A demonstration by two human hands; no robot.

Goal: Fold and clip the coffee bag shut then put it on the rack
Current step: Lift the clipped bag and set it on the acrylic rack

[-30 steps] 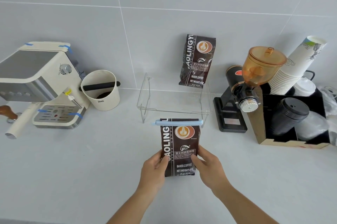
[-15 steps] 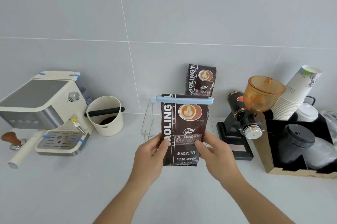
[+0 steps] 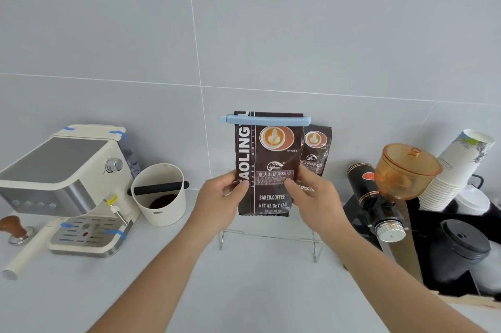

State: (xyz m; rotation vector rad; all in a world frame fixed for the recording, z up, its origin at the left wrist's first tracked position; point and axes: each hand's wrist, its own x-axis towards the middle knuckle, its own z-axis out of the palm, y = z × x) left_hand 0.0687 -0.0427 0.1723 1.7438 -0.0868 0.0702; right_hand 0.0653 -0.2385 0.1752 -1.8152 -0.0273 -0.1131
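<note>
A dark brown coffee bag point(image 3: 268, 159) is held upright in the air above the clear rack point(image 3: 267, 236). Its folded top is closed by a light blue clip point(image 3: 267, 119). My left hand point(image 3: 221, 198) grips the bag's left edge and my right hand point(image 3: 314, 197) grips its right edge, both near the lower half. A second, matching coffee bag point(image 3: 317, 148) stands on the rack against the wall, mostly hidden behind the held bag and my right hand.
A cream espresso machine point(image 3: 65, 186) and a cream knock box point(image 3: 162, 194) stand at the left. A black grinder with an amber hopper point(image 3: 406, 170), stacked paper cups point(image 3: 458, 167) and a box of black lids point(image 3: 461, 246) fill the right side.
Both hands have lifted the clipped bag off the counter and carried it up and away, over the rack. The view has tilted upward.
</note>
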